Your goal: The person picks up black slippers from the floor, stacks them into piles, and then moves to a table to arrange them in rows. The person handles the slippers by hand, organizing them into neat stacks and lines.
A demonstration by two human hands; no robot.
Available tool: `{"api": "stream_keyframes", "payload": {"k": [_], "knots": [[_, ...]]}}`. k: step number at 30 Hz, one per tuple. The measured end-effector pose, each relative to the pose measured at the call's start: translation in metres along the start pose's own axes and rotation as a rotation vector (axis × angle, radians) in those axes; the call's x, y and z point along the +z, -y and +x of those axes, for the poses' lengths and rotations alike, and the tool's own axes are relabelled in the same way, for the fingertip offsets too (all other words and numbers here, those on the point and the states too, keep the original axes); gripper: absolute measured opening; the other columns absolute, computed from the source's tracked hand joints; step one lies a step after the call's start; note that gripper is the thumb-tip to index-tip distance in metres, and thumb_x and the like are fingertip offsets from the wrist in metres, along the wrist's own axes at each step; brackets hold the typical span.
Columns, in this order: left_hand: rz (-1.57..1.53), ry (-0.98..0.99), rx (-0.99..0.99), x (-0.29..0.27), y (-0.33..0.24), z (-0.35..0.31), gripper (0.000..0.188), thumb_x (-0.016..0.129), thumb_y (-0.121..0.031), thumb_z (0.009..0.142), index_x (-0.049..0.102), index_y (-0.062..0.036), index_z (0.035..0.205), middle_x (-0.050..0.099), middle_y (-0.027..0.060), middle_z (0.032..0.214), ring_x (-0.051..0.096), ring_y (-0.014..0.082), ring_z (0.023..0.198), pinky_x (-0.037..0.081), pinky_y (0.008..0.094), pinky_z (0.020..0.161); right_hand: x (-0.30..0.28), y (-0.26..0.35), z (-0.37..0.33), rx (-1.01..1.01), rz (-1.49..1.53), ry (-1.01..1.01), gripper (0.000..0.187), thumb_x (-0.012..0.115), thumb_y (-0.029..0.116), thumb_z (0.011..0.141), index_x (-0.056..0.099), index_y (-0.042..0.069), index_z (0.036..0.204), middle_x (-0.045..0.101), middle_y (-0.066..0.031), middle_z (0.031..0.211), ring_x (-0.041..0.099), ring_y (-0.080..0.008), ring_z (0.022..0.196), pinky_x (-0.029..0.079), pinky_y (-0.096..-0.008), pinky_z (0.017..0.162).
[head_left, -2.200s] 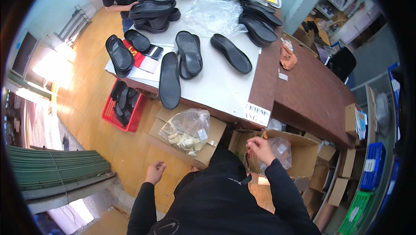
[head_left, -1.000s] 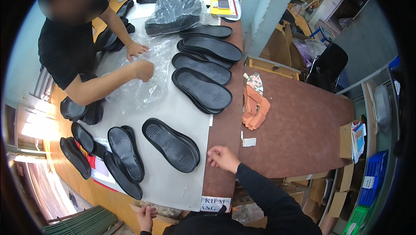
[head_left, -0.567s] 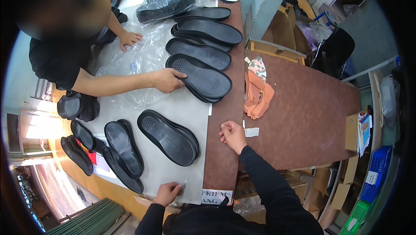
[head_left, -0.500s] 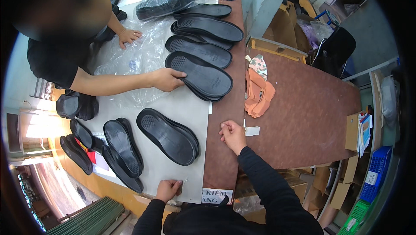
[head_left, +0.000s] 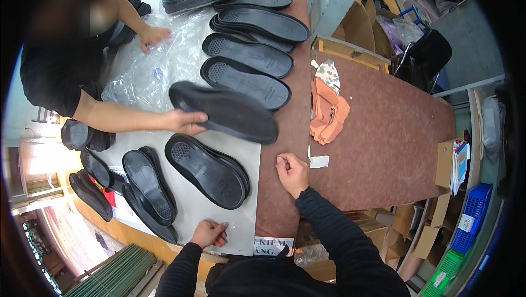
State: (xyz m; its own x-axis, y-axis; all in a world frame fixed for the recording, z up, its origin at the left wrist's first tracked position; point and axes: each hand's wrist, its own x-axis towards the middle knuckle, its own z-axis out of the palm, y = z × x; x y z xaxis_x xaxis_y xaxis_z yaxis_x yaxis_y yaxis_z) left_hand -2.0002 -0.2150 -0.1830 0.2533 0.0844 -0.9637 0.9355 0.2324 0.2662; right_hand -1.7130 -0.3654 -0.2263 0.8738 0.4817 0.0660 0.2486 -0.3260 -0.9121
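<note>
My left hand rests near the table's front edge with its fingers curled in and nothing visible in them. Close beside its fingertips is a small clear scrap. My right hand lies on the brown tabletop, closed, with no object showing in it. Between and beyond my hands lies a stacked pair of black shoe soles. A co-worker's hand grips another black sole, blurred by motion, above the table. The co-worker's other hand is on clear plastic sheeting.
More black soles lie in a row farther off, and others at the left. Orange cut pieces and a white paper scrap sit right of centre. Blue and green baskets stand at the right.
The co-worker has lifted a sole off the row and brought it nearer to me, leaving another sole beneath in view. My hands have hardly moved; the whole view has shifted slightly.
</note>
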Motion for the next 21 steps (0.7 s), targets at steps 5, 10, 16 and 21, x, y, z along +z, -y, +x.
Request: {"api": "stream_keyframes", "payload": {"k": [5,10,16,21], "knots": [[-0.005,0.017,-0.023,-0.0027,-0.0020,0.0016,0.047,0.060,-0.036,0.099,0.066,0.0048,0.077,0.069,0.0150,0.065,0.069,0.0221,0.053,0.054,0.0285,0.048,-0.0019,0.0044,0.0007,-0.032,-0.022,0.003,0.003,0.067,0.007,0.087,0.066,0.004,0.089,0.068,-0.0086,0.073,0.068,-0.0176,0.058,0.052,-0.0286,0.053],[-0.022,0.018,-0.032,-0.0027,-0.0010,0.0020,0.049,0.061,-0.037,0.098,0.066,0.0054,0.076,0.068,0.0131,0.064,0.067,0.0198,0.051,0.053,0.0273,0.048,-0.0010,0.0041,-0.0001,-0.031,-0.018,-0.002,0.003,0.067,0.007,0.086,0.065,0.004,0.087,0.067,-0.0079,0.073,0.066,-0.0174,0.056,0.051,-0.0288,0.051],[-0.013,0.018,-0.033,-0.0028,-0.0014,0.0019,0.047,0.059,-0.035,0.099,0.066,0.0052,0.077,0.069,0.0147,0.065,0.069,0.0215,0.053,0.054,0.0274,0.048,-0.0005,0.0038,0.0001,-0.082,-0.043,-0.008,0.003,0.067,0.006,0.085,0.065,0.005,0.086,0.067,-0.0073,0.073,0.064,-0.0178,0.053,0.049,-0.0294,0.050],[-0.020,0.020,-0.027,-0.0025,-0.0021,0.0013,0.047,0.059,-0.035,0.099,0.067,0.0055,0.077,0.069,0.0149,0.065,0.069,0.0214,0.053,0.054,0.0275,0.048,-0.0013,0.0058,0.0009,-0.093,-0.044,-0.013,0.002,0.066,0.006,0.085,0.064,0.005,0.085,0.067,-0.0074,0.072,0.063,-0.0186,0.052,0.049,-0.0299,0.050]]}}
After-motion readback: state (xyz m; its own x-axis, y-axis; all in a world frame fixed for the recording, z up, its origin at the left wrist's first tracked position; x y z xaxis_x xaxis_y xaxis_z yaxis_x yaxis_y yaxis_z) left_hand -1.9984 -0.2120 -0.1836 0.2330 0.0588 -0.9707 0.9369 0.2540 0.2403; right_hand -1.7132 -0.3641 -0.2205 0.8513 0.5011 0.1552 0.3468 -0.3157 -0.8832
